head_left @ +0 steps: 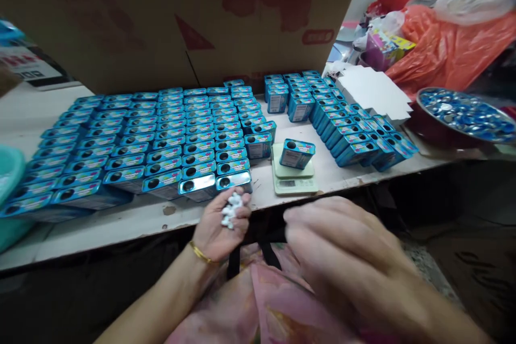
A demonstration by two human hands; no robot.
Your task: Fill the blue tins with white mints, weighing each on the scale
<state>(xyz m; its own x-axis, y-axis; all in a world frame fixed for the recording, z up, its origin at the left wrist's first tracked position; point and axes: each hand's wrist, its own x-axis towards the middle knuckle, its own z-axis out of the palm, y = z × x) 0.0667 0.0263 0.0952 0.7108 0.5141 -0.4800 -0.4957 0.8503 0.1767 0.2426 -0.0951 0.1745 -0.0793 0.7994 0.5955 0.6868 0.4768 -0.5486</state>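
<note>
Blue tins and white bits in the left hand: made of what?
Blue tins: likely thin metal, glossy print; tops mirror the light. White bits in left hand: matte, lumpy, maybe plastic or candy; too small to tell.

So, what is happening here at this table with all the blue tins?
A person is at the table edge. Their left hand cups small white pieces close to the front row of open blue tins. The right hand is blurred above the lap; whether it holds anything cannot be told. One tin stands on a small scale, apart from the rows.
</note>
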